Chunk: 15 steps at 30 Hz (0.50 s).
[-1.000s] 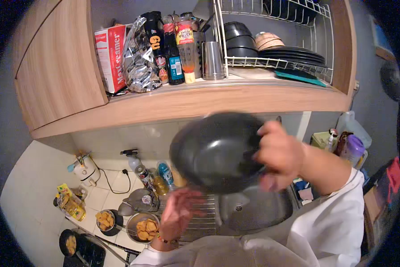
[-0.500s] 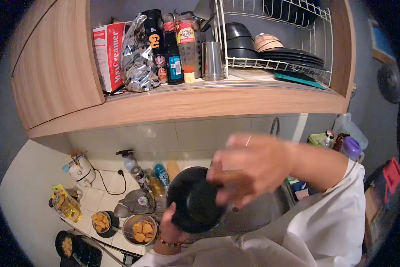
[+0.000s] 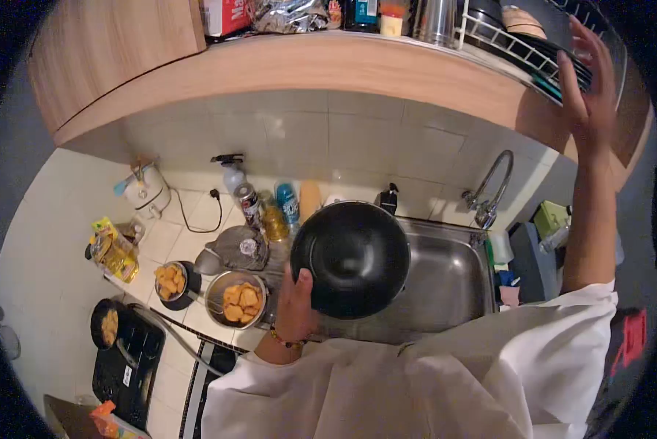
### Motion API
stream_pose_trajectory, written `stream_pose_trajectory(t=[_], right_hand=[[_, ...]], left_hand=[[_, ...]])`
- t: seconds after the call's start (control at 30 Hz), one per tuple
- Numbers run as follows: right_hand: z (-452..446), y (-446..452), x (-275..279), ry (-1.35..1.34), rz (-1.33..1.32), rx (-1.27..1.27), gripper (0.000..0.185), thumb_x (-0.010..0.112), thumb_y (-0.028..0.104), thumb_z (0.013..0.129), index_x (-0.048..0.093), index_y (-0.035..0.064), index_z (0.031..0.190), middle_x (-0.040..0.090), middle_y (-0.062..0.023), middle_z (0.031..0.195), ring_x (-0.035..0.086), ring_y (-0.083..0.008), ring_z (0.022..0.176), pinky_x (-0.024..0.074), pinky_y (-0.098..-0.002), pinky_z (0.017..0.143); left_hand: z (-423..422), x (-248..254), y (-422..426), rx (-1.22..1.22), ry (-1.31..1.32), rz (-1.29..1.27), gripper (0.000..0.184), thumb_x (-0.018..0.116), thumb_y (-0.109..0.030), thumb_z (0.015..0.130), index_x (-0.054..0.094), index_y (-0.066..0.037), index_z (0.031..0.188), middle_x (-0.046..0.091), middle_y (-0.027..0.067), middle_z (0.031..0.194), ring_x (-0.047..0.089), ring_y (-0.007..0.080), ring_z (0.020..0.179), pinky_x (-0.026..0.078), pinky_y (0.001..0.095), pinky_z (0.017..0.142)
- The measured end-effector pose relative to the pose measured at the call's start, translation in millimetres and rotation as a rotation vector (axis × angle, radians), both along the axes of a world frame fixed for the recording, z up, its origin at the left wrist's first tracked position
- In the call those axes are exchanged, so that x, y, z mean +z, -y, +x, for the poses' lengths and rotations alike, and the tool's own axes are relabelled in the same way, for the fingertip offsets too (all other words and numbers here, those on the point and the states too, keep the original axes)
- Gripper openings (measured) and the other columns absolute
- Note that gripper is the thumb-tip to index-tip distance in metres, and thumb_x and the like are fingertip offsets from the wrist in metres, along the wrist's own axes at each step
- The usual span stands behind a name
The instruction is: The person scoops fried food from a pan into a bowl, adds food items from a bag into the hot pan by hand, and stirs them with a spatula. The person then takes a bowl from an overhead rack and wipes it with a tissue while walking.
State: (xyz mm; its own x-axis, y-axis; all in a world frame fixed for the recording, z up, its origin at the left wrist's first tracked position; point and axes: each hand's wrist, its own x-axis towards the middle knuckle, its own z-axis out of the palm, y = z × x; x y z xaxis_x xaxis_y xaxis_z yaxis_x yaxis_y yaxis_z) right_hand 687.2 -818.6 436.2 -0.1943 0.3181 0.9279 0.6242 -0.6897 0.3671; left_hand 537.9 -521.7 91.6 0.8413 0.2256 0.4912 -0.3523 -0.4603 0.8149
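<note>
My left hand (image 3: 295,314) grips the left rim of a large round black bowl (image 3: 354,260), its thumb over the edge. The bowl is over the drainboard and the left part of the steel sink (image 3: 445,293). Up at the right, my right hand (image 3: 592,91) is raised with its fingers spread and nothing in it. It is in front of the white dish rack (image 3: 504,45), near the dark stacked plates.
A steel bowl (image 3: 235,300) and a small pot (image 3: 172,282) hold fried food left of the bowl. Bottles line the wall behind, with a curved faucet (image 3: 500,183) at the sink. A small pan (image 3: 107,328) is on the black stove (image 3: 134,366).
The view has tilted down. My right hand has moved away from the bowl, up and right to the rack. My left hand still has the bowl, now with its inside facing up.
</note>
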Motion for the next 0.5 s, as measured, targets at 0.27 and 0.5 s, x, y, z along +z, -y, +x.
stream_pose_trajectory(t=[0.27, 0.5], right_hand=[[3.5, -6.1, 19.5, 0.027, -0.033, 0.023, 0.040, 0.047, 0.022, 0.067, 0.045, -0.0050, 0.097, 0.044, -0.0216, 0.088, 0.043, -0.0364, 0.081, 0.0354, -0.0413, 0.072], [18.7, -20.5, 41.3, -0.196, 0.078, -0.227, 0.032, 0.050, 0.009, 0.068, 0.046, -0.0010, 0.099, 0.047, -0.0172, 0.094, 0.047, -0.0295, 0.088, 0.0384, -0.0351, 0.076]], left_hand=[[-4.6, 48.4, 15.5, 0.013, -0.002, -0.187, 0.044, 0.032, -0.029, 0.086, 0.031, 0.005, 0.114, 0.042, 0.0181, 0.108, 0.043, 0.0293, 0.096, 0.033, 0.0326, 0.084], [1.0, 29.5, 13.0, -0.008, -0.027, -0.538, 0.039, 0.039, -0.026, 0.084, 0.039, 0.003, 0.110, 0.047, 0.0205, 0.106, 0.047, 0.0329, 0.094, 0.038, 0.0398, 0.080]])
